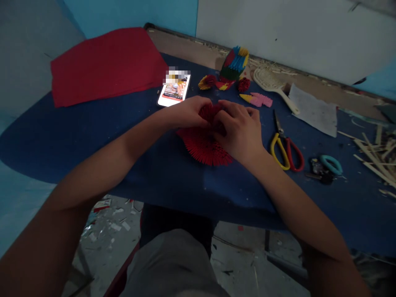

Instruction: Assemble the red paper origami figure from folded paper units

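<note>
On the near side of the hands, a strip of the blue table [173, 177] is seen as far as its edge; to the left, past the left forearm, a wider stretch of the same surface is bounded by a rounded end.

One red folded-paper piece [207, 150] is held below and between the two hands, its pleated fan spread toward the near edge. Its upper part is pinched by the left hand [196, 111] and gripped by the curled fingers of the right hand [243, 130], whose tips are partly hidden. The hands are brought close together; whether they touch cannot be told.

One lit phone [170, 95] is laid just beyond the left wrist. Ahead of the right hand are set one multicoloured folded-paper figure [234, 68] and one pink-and-yellow piece [260, 100]. To its right, one pair of scissors [281, 132] and one teal ring [331, 164] are placed near the forearm, where sideways movement is hindered.

Farther off, one cream hairbrush [269, 78] is rested by one white sheet [314, 109]. The sticks [377, 152], far right, and the layers of red paper [108, 66], beyond the left forearm, cannot be counted.
</note>
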Available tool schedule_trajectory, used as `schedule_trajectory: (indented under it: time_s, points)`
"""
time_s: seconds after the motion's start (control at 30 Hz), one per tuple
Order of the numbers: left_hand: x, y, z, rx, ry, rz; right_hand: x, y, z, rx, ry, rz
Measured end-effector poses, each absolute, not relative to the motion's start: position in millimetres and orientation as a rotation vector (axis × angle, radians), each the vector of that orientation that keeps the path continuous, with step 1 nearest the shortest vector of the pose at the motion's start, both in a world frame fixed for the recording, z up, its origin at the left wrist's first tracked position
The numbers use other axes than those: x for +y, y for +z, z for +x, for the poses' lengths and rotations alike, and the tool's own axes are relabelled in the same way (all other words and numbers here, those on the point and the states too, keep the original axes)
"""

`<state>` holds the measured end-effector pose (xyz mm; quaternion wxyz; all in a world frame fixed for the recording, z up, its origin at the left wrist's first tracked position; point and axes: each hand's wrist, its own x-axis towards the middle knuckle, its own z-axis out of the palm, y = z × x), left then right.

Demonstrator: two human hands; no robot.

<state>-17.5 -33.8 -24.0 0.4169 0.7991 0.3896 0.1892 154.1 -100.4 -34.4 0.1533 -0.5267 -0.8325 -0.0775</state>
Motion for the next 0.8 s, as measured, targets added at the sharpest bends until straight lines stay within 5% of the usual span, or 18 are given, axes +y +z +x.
schedule_trajectory:
  time_s: [0.8]
  points:
    - [-32.5, -29.3, -15.1, 0.962, 0.51, 1.915, -98.3, -29.4, 156.9, -2.49, -0.302, -1.46]
